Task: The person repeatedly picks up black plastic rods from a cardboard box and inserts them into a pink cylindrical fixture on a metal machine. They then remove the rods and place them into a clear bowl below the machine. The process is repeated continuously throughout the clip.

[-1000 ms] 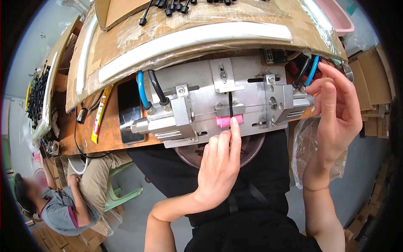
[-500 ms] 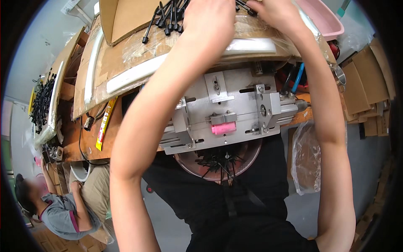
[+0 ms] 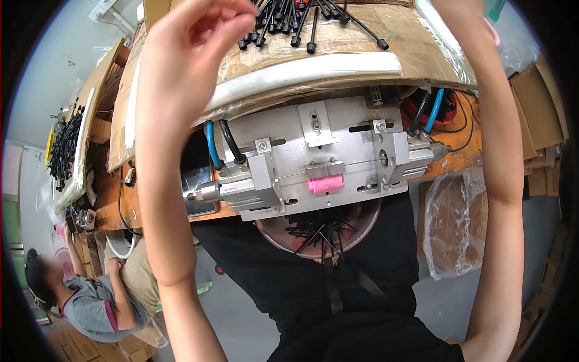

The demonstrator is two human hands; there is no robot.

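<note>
My left hand [image 3: 190,57] is raised over the left part of a cardboard work surface, slightly blurred. Its fingers are loosely curled with a gap to the thumb, and I see nothing in it. Beside it lies a pile of black rods with knobbed ends [image 3: 295,24]. My right hand [image 3: 458,7] reaches past the top edge at the far right; its fingers are out of sight. Below the cardboard sits a metal fixture [image 3: 353,142] with a cylinder at each side. A pink piece [image 3: 325,183] rests at its front middle, and a thin rod spans it.
A bowl of thin black rods [image 3: 322,232] stands below the fixture. Blue hoses [image 3: 434,110] and black ones rise from the cylinders. A clear plastic bag [image 3: 455,226] hangs at the right. A co-worker [image 3: 96,308] sits at the left near another black pile [image 3: 65,145].
My left hand has swung left and nearer from the pile, uncovering the left cylinder. My right hand has moved right and away, out past the top edge. Several rods lie differently.
</note>
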